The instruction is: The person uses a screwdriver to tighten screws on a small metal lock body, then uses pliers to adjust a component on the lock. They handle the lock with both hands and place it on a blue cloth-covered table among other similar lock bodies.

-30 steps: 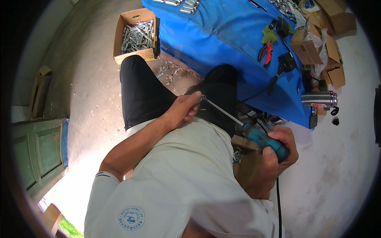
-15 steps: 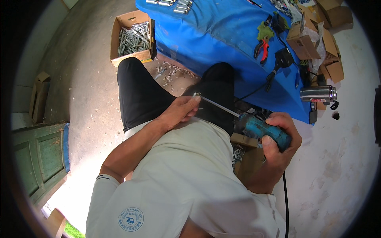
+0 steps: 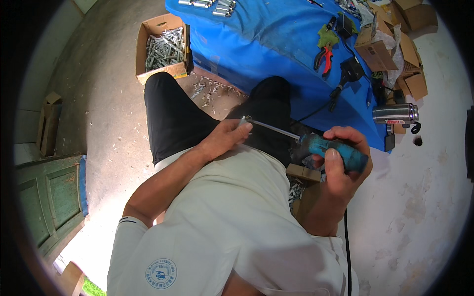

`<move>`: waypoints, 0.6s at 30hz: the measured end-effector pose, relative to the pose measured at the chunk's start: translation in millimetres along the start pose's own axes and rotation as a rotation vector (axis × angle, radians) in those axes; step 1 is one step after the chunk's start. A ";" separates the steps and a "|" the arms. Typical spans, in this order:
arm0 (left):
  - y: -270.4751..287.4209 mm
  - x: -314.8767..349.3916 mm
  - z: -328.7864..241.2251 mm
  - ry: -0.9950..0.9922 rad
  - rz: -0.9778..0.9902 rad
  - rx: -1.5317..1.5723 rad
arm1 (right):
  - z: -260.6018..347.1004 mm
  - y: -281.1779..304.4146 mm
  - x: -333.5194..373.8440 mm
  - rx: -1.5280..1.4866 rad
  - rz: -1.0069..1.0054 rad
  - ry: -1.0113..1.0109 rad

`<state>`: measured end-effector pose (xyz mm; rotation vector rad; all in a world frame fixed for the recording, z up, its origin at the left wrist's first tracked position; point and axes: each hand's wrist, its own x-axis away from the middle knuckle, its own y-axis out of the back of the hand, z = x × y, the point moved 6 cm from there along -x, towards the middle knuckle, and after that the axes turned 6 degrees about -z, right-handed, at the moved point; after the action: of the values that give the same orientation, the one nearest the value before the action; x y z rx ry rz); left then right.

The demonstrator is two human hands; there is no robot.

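My right hand (image 3: 345, 158) is wrapped around the thick teal body of a screwdriver (image 3: 326, 147). Its long, thin metal shaft points left across my lap. At the tip of that shaft, my left hand (image 3: 229, 134) pinches a small silvery metal part (image 3: 243, 121) between thumb and fingers. The tip meets the part or lies right against it; the exact contact is too small to tell. Fingers hide much of the part. Both hands are above my dark trousers, in front of my pale shirt.
A cardboard box (image 3: 138, 61) of metal parts stands on the floor beyond my left knee. On the blue-covered table (image 3: 247, 47) lie red-handled pliers (image 3: 323, 61), a black adapter (image 3: 351, 70) and several metal cylinders (image 3: 224, 7). A steel flask (image 3: 395, 113) is at right. A black cord (image 3: 348, 251) hangs below my right arm.
My right hand and the screwdriver body have shifted slightly up and right, so the shaft lies a little flatter. My left hand stays nearly in place with the part. The hanging cord has swung left.
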<state>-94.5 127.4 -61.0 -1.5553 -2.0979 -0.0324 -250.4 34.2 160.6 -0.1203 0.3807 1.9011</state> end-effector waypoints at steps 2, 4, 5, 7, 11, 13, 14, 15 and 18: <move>1.3 -0.2 0.2 -0.012 0.011 -0.081 | 5.8 2.9 -1.6 -0.017 0.051 0.057; -1.0 0.7 -1.1 -0.030 0.021 -0.069 | 10.2 2.5 -0.5 -0.032 0.078 0.093; -2.1 1.1 -1.9 -0.040 0.026 -0.063 | 11.9 1.1 0.6 -0.036 0.079 0.102; -2.0 0.7 -3.8 -0.058 0.008 -0.102 | 16.0 -2.6 1.3 0.013 0.131 0.208; -8.2 0.0 -8.1 -0.197 -0.012 -0.178 | 6.8 -16.8 3.8 0.115 0.242 0.421; -6.7 -0.4 -9.3 -0.215 -0.031 -0.195 | 7.4 -22.3 6.7 0.122 0.214 0.403; -5.6 -0.3 -9.8 -0.224 -0.040 -0.203 | 8.4 -18.3 5.9 0.114 0.185 0.399; -5.2 0.5 -10.4 -0.220 -0.040 -0.183 | 10.0 -12.3 4.4 0.109 0.155 0.395; -1.2 1.7 -9.8 -0.187 -0.067 -0.151 | 19.1 2.2 5.0 0.048 0.002 0.292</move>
<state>-92.1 125.4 -51.5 -1.6289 -2.3407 -0.0734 -252.3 44.1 177.8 -0.3678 0.6227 1.8779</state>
